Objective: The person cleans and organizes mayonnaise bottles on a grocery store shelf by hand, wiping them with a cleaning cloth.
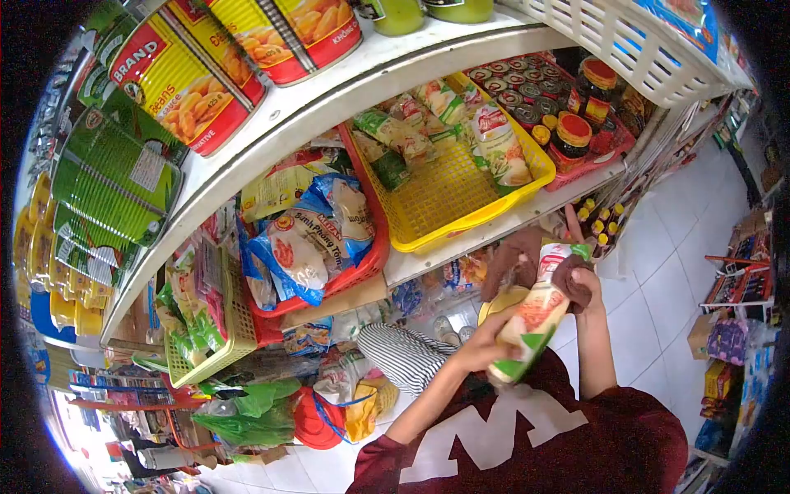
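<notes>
Both hands are at a white, green and red printed food packet (533,323), tilted in front of my chest. My left hand (480,349) is closed around its lower left side, near the green end. With my right hand (586,288) I grip a dark brown cloth (568,276), pressed against the packet's upper part. More brown cloth-like material (512,262) shows behind the packet, partly hidden. A yellow basket (436,216) on the shelf ahead holds several similar packets (498,152) along its far and right sides.
A red basket (380,247) of blue cracker bags stands left of the yellow one. A pink tray (609,148) holds cans and jars. Above, the white shelf edge (329,99) carries bean cans (185,74). A white basket (634,49) juts out upper right. Sauce bottles (601,222) stand low right.
</notes>
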Tool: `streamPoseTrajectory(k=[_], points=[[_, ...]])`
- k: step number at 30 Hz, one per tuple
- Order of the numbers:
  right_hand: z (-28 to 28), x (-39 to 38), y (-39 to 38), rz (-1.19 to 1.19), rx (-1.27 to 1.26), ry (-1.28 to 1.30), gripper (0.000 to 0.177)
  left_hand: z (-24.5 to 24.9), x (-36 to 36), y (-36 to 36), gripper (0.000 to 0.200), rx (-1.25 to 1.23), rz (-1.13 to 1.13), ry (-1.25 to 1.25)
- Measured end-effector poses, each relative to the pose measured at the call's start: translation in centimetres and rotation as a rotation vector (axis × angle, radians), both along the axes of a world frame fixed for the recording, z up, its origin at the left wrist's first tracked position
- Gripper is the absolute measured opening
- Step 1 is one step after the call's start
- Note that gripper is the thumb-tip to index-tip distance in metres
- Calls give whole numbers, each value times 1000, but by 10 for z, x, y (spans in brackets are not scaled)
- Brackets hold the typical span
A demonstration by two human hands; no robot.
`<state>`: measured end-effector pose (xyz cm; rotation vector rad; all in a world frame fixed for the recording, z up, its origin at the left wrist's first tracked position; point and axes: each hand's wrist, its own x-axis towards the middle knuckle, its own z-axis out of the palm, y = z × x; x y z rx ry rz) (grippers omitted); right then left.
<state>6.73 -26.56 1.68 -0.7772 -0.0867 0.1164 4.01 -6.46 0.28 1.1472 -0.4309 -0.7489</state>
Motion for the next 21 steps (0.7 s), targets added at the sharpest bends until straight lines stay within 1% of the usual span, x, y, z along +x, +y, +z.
streamPoseTrajectory(k=[1, 2, 3, 4, 5, 7, 8, 10, 11, 12, 15, 16, 19, 20, 21], points=[[-12, -2, -3, -11, 39, -19, 82, -7, 0, 2, 90, -134, -65, 299], [-10, -2, 4, -24, 79, -38, 79, -3, -1, 3, 93, -394, -108, 602], [-2, 0, 15, -39, 118, -58, 76, -1, -3, 5, 94, -520, -91, 803], [14, -3, 23, -7, 99, 20, 68, -11, -4, 5, 94, -548, -116, 773], [22, -1, 26, -69, 1, 32, 72, -15, -4, 3, 94, -576, -142, 747], [31, 7, 26, -195, -198, 60, 80, -18, -8, -1, 90, -214, -30, 309], [31, 7, 25, -247, -215, 26, 62, -27, -7, 6, 80, -41, -93, 306], [28, 6, 25, -404, -621, -77, 51, -48, -12, 8, 73, 79, 16, 293], [26, 6, 26, -486, -820, -133, 46, -47, -10, 9, 71, 132, 50, 219], [27, 5, 32, -527, -796, -12, 30, -45, -9, 9, 68, 189, 84, 147], [17, 5, 40, -547, -785, -17, 24, -24, -21, 10, 65, 315, 116, -233], [11, 5, 41, -589, -841, -120, 16, -21, -24, 9, 71, 365, 127, -281], [13, 3, 43, -610, -875, -146, 15, -32, -37, 9, 74, 674, 243, -382], [12, 5, 42, -619, -867, -186, 11, -22, -42, 7, 74, 802, 337, -498], [9, 6, 43, -652, -773, -86, 13, -16, -44, 6, 74, 835, 340, -515]])
